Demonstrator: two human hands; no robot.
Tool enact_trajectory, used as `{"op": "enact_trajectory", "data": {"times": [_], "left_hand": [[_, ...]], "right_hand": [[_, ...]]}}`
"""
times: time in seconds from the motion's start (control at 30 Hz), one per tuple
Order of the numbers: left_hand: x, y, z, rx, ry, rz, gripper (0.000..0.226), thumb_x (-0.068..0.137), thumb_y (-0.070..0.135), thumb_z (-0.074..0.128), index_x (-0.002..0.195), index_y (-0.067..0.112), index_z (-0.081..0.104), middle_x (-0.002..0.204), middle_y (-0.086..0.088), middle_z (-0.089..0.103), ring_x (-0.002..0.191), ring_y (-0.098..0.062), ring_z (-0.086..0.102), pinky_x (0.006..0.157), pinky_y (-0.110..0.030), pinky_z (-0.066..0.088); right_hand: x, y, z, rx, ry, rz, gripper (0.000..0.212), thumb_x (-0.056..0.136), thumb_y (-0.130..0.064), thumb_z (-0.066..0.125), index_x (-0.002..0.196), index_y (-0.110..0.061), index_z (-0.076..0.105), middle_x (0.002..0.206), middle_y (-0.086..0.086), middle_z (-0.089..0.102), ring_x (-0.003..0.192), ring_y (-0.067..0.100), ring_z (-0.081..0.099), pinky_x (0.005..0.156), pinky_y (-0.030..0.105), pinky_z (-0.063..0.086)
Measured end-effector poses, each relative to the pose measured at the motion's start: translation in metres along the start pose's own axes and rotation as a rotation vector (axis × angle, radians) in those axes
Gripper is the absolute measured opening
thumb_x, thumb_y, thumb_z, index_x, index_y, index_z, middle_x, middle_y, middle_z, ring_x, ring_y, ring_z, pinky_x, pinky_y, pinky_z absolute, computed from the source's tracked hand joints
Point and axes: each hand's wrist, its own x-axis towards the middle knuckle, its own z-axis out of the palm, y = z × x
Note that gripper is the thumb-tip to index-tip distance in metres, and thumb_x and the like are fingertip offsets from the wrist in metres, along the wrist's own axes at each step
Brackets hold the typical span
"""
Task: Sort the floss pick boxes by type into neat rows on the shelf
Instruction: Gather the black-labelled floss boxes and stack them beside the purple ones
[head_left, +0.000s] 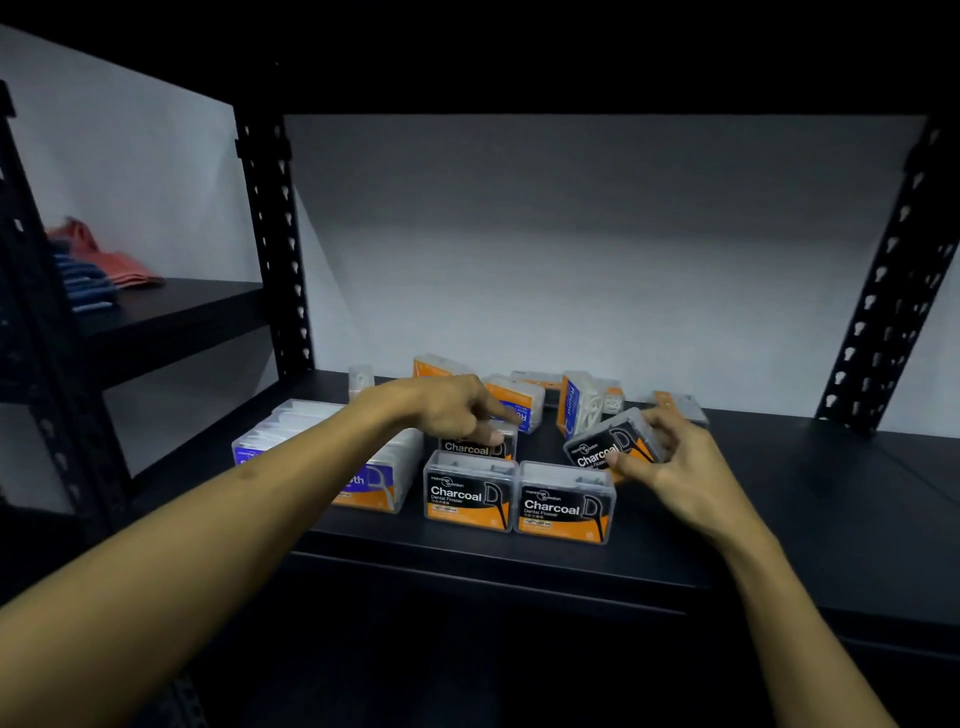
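Black Charcoal box (613, 441) in right hand (675, 462)

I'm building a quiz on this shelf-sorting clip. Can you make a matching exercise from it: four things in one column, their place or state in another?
Things:
1. tilted black-and-orange Charcoal floss pick box
2. two upright black-labelled Charcoal boxes
3. clear boxes with blue-and-orange labels
4. folded red and blue cloths

Places or states:
A. left shelf bay
B. side by side at the shelf's front edge
C. held by the right hand
D. under the left forearm

Pairs: 1-C, 2-B, 3-D, 4-A
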Motion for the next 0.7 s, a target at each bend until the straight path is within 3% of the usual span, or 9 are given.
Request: {"op": "enact_trajectory", "data": {"times": [0.1, 0.23, 0.37, 0.57, 0.7], "left_hand": [[-0.003, 0.001, 0.003, -0.002, -0.007, 0.002, 0.046, 0.101, 0.035, 0.055, 0.146, 0.031, 0.049, 0.139, 0.001, 0.060, 0.127, -0.016, 0.055, 0.108, -0.028, 0.039], [-0.005, 0.003, 0.004, 0.022, -0.011, -0.004, 0.044, 0.103, 0.035, 0.050, 0.147, 0.031, 0.048, 0.143, 0.003, 0.057, 0.131, -0.015, 0.052, 0.114, -0.034, 0.036], [-0.004, 0.008, 0.003, 0.027, -0.037, -0.035, 0.044, 0.105, 0.031, 0.046, 0.149, 0.031, 0.045, 0.149, 0.002, 0.051, 0.136, -0.017, 0.047, 0.117, -0.035, 0.033], [-0.013, 0.012, 0.003, 0.001, -0.035, -0.028, 0.045, 0.105, 0.040, 0.043, 0.148, 0.026, 0.048, 0.150, 0.004, 0.049, 0.139, -0.015, 0.044, 0.115, -0.029, 0.029], [-0.019, 0.012, 0.005, -0.047, -0.030, -0.051, 0.050, 0.103, 0.050, 0.037, 0.138, 0.021, 0.059, 0.141, 0.002, 0.059, 0.131, -0.016, 0.052, 0.116, -0.040, 0.036]], "right_hand": [[0.001, 0.001, -0.005, -0.011, -0.005, -0.009, 0.039, 0.078, -0.004, 0.081, 0.111, -0.017, 0.065, 0.102, -0.004, 0.076, 0.094, 0.010, 0.073, 0.087, 0.027, 0.055], [0.003, -0.002, -0.013, -0.105, -0.060, 0.001, 0.035, 0.075, -0.013, 0.086, 0.101, -0.020, 0.064, 0.097, -0.005, 0.074, 0.091, 0.009, 0.071, 0.085, 0.031, 0.053], [0.003, 0.002, -0.015, -0.092, -0.088, 0.002, 0.043, 0.078, -0.008, 0.082, 0.111, -0.027, 0.062, 0.104, -0.007, 0.073, 0.096, 0.010, 0.072, 0.094, 0.036, 0.055], [-0.001, 0.002, -0.005, 0.184, -0.219, 0.080, 0.049, 0.086, 0.007, 0.068, 0.117, -0.031, 0.064, 0.117, -0.010, 0.071, 0.107, 0.016, 0.070, 0.094, 0.038, 0.057], [0.003, 0.003, 0.000, 0.221, -0.259, 0.106, 0.031, 0.091, -0.006, 0.067, 0.111, -0.029, 0.071, 0.126, -0.001, 0.068, 0.111, 0.017, 0.068, 0.092, 0.035, 0.055]]}}
